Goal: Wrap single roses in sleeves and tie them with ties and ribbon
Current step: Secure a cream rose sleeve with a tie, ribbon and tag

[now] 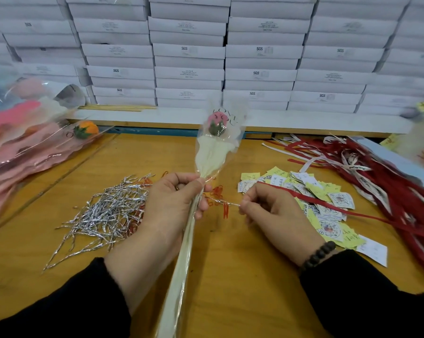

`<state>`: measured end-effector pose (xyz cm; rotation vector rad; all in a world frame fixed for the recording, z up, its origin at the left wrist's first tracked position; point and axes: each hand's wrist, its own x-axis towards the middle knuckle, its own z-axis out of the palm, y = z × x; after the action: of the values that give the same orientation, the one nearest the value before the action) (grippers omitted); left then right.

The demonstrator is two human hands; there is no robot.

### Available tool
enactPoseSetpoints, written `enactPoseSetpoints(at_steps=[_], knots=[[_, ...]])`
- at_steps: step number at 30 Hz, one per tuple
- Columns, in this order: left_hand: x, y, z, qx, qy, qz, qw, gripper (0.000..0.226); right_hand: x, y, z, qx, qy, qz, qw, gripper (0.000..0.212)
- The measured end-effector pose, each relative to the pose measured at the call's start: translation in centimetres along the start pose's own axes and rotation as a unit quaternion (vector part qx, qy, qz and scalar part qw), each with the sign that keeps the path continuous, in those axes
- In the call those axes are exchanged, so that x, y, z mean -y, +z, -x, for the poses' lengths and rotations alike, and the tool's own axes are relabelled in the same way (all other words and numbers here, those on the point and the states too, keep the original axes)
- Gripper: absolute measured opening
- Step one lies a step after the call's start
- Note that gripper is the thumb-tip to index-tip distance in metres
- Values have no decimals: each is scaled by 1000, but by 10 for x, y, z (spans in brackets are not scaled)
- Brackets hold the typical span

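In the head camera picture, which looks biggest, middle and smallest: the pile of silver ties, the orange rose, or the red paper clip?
1. Pile of silver ties, clearly the biggest.
2. Orange rose; it lies farther from the camera, so it may look smaller than it is.
3. Red paper clip, the smallest.

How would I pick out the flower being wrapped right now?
Start at the wooden table in front of the wall of white boxes. Above its middle, the left hand grips a sleeved rose upright. It alone is pink-headed in a cream-lined clear sleeve; the orange rose lies flat at far left.
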<state>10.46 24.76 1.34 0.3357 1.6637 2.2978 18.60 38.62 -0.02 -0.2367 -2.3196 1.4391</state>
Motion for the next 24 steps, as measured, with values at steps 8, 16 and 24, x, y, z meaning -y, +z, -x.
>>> enactPoseSetpoints(at_steps=[8, 16, 24], knots=[[3, 0, 1, 10, 10, -21, 1000, 8, 2, 10, -3, 31, -127, 259, 957, 7], [11, -1, 1, 21, 14, -59, 998, 7, 0, 8, -1, -57, -180, 157, 969, 11], [16, 1, 0, 34, 6, -62, 998, 7, -1, 9, -4, -86, -131, 46, 987, 14]])
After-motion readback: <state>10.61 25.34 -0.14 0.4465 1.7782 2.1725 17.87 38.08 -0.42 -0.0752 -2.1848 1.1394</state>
